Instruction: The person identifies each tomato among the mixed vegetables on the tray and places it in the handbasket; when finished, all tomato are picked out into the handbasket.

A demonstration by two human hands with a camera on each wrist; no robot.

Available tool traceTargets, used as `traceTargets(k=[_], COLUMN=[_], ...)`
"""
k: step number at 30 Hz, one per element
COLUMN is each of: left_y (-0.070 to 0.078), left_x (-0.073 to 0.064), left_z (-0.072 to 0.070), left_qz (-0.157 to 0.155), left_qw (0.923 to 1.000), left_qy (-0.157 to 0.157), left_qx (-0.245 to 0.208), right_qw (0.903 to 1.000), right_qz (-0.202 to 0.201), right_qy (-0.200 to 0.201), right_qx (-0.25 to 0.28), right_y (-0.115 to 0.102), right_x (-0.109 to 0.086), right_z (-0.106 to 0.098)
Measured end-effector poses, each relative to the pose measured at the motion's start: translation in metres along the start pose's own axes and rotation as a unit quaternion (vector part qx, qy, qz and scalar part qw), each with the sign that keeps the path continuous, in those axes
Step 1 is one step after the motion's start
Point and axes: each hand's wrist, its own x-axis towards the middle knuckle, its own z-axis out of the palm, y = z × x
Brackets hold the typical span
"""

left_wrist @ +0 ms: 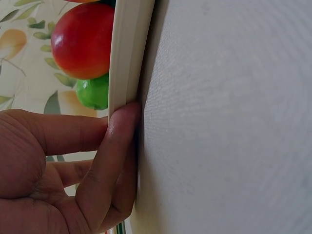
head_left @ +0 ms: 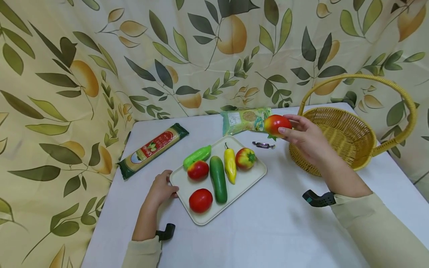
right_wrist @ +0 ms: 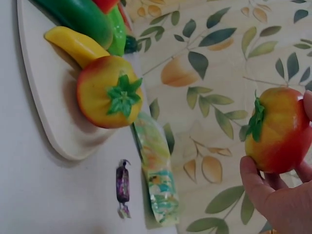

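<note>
My right hand (head_left: 306, 137) grips a red and yellow tomato (head_left: 277, 125) with a green leafy top, in the air between the tray and the basket. The right wrist view shows the fingers around this tomato (right_wrist: 278, 130). At the left corner of the cream tray (head_left: 237, 193), my left hand (head_left: 162, 189) pinches the rim (left_wrist: 127, 58). On the tray lie a green pepper (head_left: 197, 157), a cucumber (head_left: 218, 180), a yellow pepper (head_left: 230, 164), a red tomato (head_left: 200, 201), a red-yellow tomato (head_left: 197, 170) and another with its leafy top showing (head_left: 245, 159).
A yellow wicker basket (head_left: 372, 130) with a tall handle stands at the right. Behind the tray lie a green snack packet (head_left: 239, 121) and a dark wrapped candy (head_left: 263, 145). A long pasta-like package (head_left: 152, 150) lies at the left. Patterned cloth hangs behind the white table.
</note>
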Motion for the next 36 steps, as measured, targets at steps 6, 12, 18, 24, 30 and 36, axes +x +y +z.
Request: traceTargets(k=[6,12,18,24,30,36], left_y=[-0.004,-0.005,-0.009,-0.009,-0.008,-0.006], left_x=[0.003,0.003,-0.002,-0.003,-0.001,0.002], left_z=[0.002,0.001,-0.001,0.001,0.003,0.001], left_qz=[0.016,0.024,0.020,0.019,0.018,0.024], left_qw=[0.9998,0.9997,0.9997,0.9997,0.9997,0.9996], left_qy=[0.008,0.010,0.011,0.009,0.009,0.011], left_qx=[-0.011,-0.002,0.011,0.010,0.014,0.014], right_qw=[1.0000,0.9998,0.9998,0.9996,0.9995,0.9989], right_qz=[0.003,0.007,0.007,0.000,-0.008,-0.016], right_qy=[0.002,0.014,0.016,0.026,0.027,0.030], right_qx=[-0.009,-0.015,-0.003,0.001,0.017,0.034], right_y=[-0.001,-0.001,0.001,0.000,-0.002,-0.001], right_x=[0.002,0.002,0.003,0.000,-0.001,0.002], right_z=[-0.010,-0.020,-0.029,-0.042,-0.061,-0.081])
